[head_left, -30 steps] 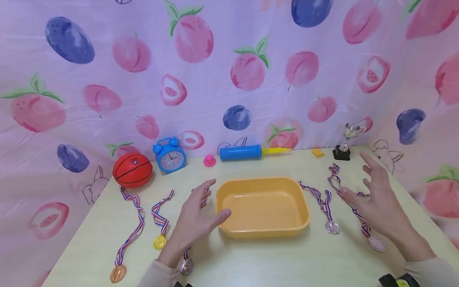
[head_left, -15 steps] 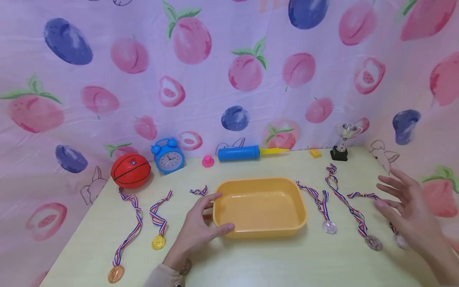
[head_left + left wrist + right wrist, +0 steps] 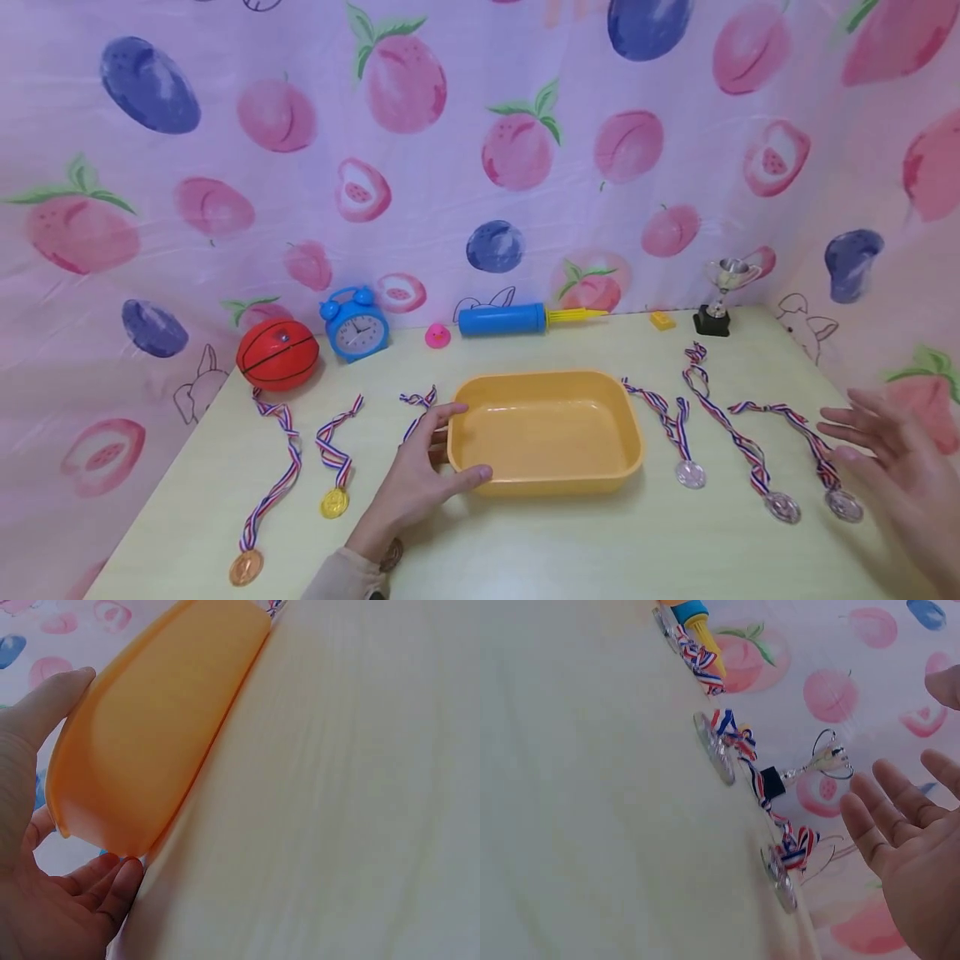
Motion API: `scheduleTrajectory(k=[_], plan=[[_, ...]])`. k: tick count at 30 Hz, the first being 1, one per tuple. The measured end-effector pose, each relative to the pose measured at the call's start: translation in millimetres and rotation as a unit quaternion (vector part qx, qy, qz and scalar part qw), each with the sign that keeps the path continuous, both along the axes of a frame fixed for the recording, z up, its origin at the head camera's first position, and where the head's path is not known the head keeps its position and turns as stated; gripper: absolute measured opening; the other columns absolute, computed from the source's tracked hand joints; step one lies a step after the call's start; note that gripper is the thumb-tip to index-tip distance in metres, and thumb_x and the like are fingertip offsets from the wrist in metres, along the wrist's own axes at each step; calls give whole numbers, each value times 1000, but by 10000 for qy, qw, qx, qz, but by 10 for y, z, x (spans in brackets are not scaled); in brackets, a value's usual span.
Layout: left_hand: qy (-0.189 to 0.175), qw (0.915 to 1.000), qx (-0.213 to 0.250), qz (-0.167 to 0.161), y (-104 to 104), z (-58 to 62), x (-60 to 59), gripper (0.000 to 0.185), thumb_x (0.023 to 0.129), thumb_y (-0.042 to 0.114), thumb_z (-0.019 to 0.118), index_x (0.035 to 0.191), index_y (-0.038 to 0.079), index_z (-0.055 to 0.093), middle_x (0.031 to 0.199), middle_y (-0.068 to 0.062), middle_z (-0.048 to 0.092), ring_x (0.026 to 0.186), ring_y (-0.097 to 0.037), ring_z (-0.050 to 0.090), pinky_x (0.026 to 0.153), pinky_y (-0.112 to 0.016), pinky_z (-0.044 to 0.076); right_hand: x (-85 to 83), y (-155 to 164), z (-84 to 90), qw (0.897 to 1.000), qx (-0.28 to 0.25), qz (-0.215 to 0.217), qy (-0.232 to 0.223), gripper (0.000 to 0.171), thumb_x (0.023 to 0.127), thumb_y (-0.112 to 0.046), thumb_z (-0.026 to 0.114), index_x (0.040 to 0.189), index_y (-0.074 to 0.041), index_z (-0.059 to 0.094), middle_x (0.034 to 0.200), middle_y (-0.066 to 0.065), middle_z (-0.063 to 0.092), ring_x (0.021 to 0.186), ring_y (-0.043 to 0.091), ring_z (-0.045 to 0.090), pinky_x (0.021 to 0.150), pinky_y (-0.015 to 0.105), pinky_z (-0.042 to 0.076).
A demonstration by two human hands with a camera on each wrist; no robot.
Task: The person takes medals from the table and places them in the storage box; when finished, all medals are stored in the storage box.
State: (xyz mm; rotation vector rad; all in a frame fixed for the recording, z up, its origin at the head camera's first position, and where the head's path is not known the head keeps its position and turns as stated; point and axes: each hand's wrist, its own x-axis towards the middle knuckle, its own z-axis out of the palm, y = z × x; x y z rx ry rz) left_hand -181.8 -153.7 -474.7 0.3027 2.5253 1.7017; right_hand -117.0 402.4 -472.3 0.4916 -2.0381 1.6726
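Observation:
My left hand (image 3: 423, 479) holds the left end of a yellow plastic basin (image 3: 551, 486), thumb at the near rim and fingers round the left side. In the left wrist view the fingers (image 3: 124, 889) reach to the bottom of the basin (image 3: 150, 742). My right hand (image 3: 896, 475) hovers at the far right with fingers spread loosely, holding nothing. Closest to it lies a silver medal (image 3: 843, 505) on a striped ribbon. Two more silver medals, one nearer the middle (image 3: 782, 507) and one beside the basin (image 3: 691, 474), lie to its left.
Left of the basin lie a bronze medal (image 3: 246, 567), a gold medal (image 3: 334, 502) and a dark medal (image 3: 392, 554) partly behind my left wrist. Along the back stand a red ball (image 3: 277, 355), blue alarm clock (image 3: 358, 332), pink duck (image 3: 437, 336), blue pump (image 3: 502, 320), yellow block (image 3: 662, 321) and trophy (image 3: 720, 292).
My left hand has come onto the basin's left end and taken hold of it. My right hand has moved right and down, uncovering the rightmost medal. The basin has stayed in place.

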Motion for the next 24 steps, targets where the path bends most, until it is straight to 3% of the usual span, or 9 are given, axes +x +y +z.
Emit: scheduleTrajectory(k=[4,10,12,14,17,24], plan=[[13,10000,40,-58,-4,-13,-9,83,87,41,96,158,33,54,146,0,62,120,-22,66,106,-42,55,54,72,-101,9997,205,-154,-8,71,97,31,51,164,9,39,140,-4,73,126,2,70,100,10,52],[-7,9998,143,-109,-2,-26,-15,83,87,41,96,158,33,53,146,0,61,119,-22,65,105,-42,54,92,169,-265,9999,5,24,-132,75,91,38,54,159,7,49,136,-4,74,121,1,71,95,9,53],[-4,9998,146,-107,-1,-29,-15,83,87,41,96,158,33,53,146,0,61,118,-22,65,105,-42,55,111,188,-292,9990,311,-160,-262,77,89,38,59,158,4,51,135,-8,75,117,0,70,92,9,54],[-8,9998,154,-98,1,-34,-14,83,87,41,96,158,33,53,146,0,62,118,-23,66,104,-42,55,138,195,-307,9945,786,-498,-481,76,90,33,66,158,1,52,133,-15,73,113,-3,68,89,8,53],[-14,9998,181,-103,5,-32,-14,83,88,40,96,158,32,53,146,0,62,117,-23,66,104,-41,55,175,202,-323,9777,1627,-1045,-818,75,93,20,77,159,-6,54,131,-25,68,107,-7,63,84,6,50],[-8,9998,175,-97,10,-32,-5,83,88,37,96,158,31,53,145,-2,63,117,-24,66,104,-42,55,224,280,-406,9604,2107,-1196,-1376,69,89,6,90,151,-4,61,129,-29,59,102,-9,60,79,9,47]])
